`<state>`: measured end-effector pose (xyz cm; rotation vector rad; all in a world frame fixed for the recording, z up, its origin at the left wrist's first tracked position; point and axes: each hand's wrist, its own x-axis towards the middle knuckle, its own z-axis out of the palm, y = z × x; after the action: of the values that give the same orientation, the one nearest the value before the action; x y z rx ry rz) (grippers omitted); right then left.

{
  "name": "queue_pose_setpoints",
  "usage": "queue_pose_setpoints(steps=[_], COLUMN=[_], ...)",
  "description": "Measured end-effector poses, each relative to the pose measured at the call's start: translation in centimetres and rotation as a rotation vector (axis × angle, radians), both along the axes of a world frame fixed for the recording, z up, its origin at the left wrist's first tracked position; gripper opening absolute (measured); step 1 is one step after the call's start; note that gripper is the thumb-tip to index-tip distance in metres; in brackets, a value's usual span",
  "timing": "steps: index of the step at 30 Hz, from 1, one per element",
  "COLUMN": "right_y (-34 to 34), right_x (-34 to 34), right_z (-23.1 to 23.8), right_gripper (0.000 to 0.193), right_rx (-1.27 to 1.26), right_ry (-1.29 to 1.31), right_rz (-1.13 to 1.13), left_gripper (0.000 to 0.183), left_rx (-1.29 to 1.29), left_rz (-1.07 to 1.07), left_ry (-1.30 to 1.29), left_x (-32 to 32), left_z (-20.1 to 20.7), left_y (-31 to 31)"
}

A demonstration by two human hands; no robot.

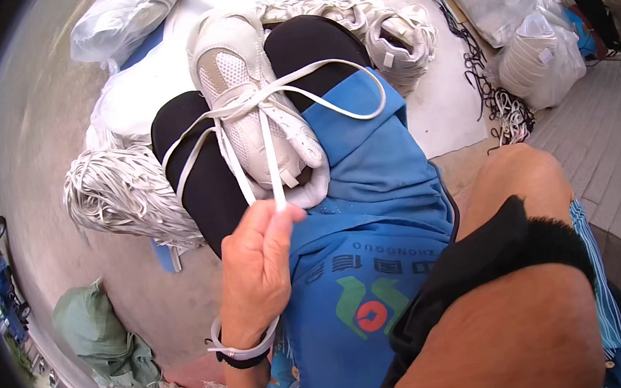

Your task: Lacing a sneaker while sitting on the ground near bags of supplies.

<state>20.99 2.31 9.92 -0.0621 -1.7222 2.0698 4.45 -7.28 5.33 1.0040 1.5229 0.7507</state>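
Note:
My left hand [256, 255] is closed in a pinch on the white shoelace [273, 160], drawn taut from the shoe toward me. Off-white with mesh panels, the sneaker [233, 71] lies over my lap, toe away from me and heel opening near the hand. Its laces cross in a loose knot over the upper, and long loops spread to both sides. Black rounded pads [316, 50] flank the shoe, and a blue cloth [372, 186] covers my lap. A bare limb with a black band crosses the lower right; my right hand does not show.
A thick bundle of white laces [120, 190] lies left of the shoe. Several similar sneakers [400, 39] sit on the white sheet [446, 100] beyond. Plastic bags [538, 61] and dark laces [506, 115] are at right, a green sack [94, 329] at lower left.

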Motion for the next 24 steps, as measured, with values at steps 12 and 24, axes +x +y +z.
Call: queue_pose_setpoints(steps=[12,24], right_y=[0.6,0.2], right_x=[2.2,0.3], right_z=[0.5,-0.8], right_gripper=[0.02,0.02], right_rx=[0.054,0.03], right_ry=[-0.066,0.016], right_rz=[0.001,0.05], left_gripper=[0.019,0.012], left_rx=[-0.012,0.243], left_rz=[-0.388,-0.594], left_ry=[-0.183,-0.367], left_x=[-0.8,0.9], left_z=[2.9,3.5], left_y=[-1.3,1.1])
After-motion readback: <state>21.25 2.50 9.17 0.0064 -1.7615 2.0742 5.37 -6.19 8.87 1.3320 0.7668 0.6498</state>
